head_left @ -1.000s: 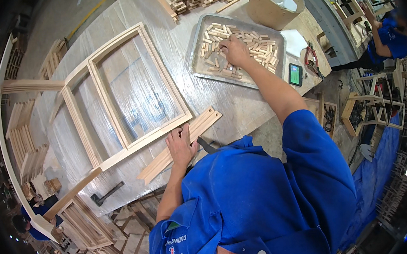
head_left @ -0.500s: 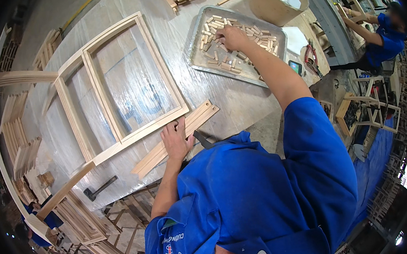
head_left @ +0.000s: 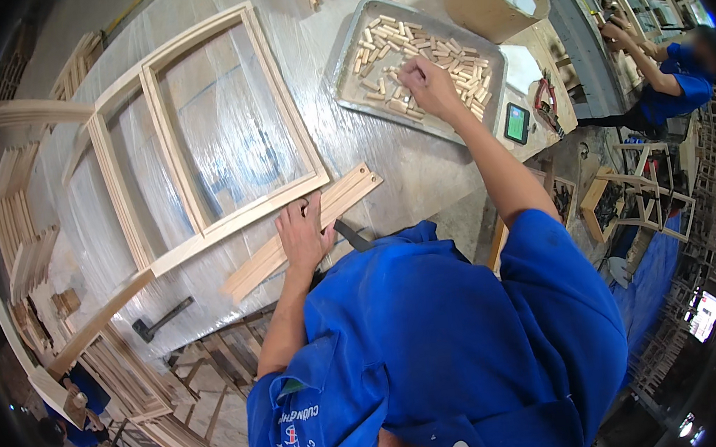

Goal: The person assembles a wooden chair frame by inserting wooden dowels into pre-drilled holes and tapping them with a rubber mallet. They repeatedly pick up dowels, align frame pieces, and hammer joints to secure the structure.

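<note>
since a second ago the right hand has stayed over the tray, shifting only slightly among the dowels, and the left hand remains flat on the slat; the view has drifted a little.

bench: wide, covered in clear plastic sheet, carrying everything below.
wooden frame: pale, two-paned, lying flat at the middle of the bench, its near rail just beside the slat.
wooden slat: long pale strip with drilled holes at its far end, lying slantwise between the frame and the person's body at the bench's near edge; left hand pressed on its middle, fingers spread, palm down.
metal tray: shallow, grey, at the far right of the bench, well apart from the slat.
cardboard tub: brown, open, just beyond the tray.
small device with a green screen: at the bench's right edge, near the tray.
hammer: dark, lying at the near left.
dowels: short pale pegs scattered in the tray; right hand rests among them, fingers curled together, whether it grips one cannot be told.
</note>
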`<state>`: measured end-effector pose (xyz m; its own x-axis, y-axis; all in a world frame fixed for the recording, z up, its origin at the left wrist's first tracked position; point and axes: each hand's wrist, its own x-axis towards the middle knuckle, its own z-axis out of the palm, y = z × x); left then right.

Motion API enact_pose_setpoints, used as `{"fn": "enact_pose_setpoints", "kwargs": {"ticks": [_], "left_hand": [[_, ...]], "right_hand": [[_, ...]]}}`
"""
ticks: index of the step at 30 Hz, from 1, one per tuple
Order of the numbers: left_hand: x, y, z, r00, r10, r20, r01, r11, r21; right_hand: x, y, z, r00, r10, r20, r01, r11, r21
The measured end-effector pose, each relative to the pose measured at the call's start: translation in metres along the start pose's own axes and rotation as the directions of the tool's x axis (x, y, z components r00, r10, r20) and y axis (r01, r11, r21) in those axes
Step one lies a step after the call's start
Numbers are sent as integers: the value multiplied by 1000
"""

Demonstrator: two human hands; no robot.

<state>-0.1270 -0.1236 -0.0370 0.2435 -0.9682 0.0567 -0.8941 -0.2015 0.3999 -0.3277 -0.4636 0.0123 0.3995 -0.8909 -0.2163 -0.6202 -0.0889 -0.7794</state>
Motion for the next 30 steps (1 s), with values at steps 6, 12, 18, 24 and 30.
{"fn": "enact_pose_setpoints", "kwargs": {"ticks": [6, 12, 18, 24, 30], "left_hand": [[0, -1, -3, 1000, -8, 19, 9, 999, -42], [2, -1, -3, 999, -16, 49, 17, 1000, -11], [3, 0, -1, 999, -14, 31, 14, 1000, 6], [0, 1, -1, 1000, 9, 10, -9, 1000, 27], [2, 3, -4, 1000, 8, 21, -9, 1000, 20]], "right_hand": [[-106, 12, 53, 907, -363, 213, 387, 918, -83], [-117, 5, 87, 859, -373, 351, 456, 870, -190], [-108, -10, 99, 714, -454, 533, 670, 665, -330], [-112, -15, 98, 736, -347, 581, 616, 701, -361], [-114, -14, 103, 800, -312, 513, 532, 765, -364]]}}
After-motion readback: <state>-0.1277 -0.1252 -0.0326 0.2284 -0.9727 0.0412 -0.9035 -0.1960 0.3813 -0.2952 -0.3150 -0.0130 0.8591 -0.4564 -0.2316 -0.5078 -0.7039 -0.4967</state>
